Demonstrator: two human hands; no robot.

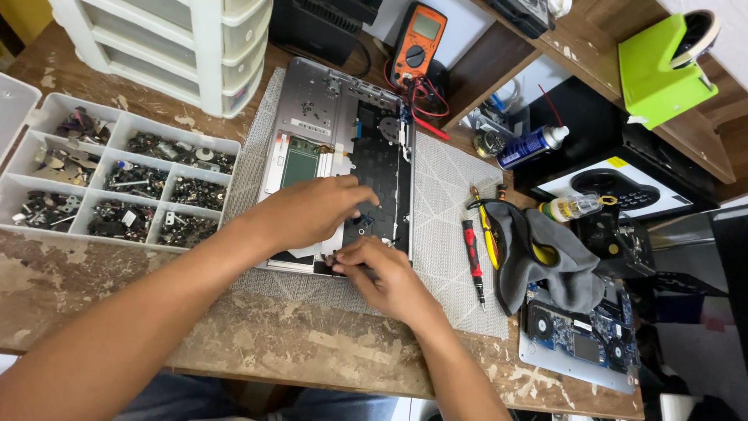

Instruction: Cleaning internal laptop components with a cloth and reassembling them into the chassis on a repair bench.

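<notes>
Left hand (312, 210): we are resting it flat on the opened laptop chassis (335, 156), fingers loosely spread, pinching nothing.
Right hand (382, 273): we are curling its fingers together at the chassis's near edge; whether they are pinching anything, we cannot tell.
Chassis: it is lying on the grey mat (444, 195), mid-table.
Surroundings: a compartmented screw tray (117, 175) is sitting left; a red screwdriver (472, 261) is lying right.
</notes>
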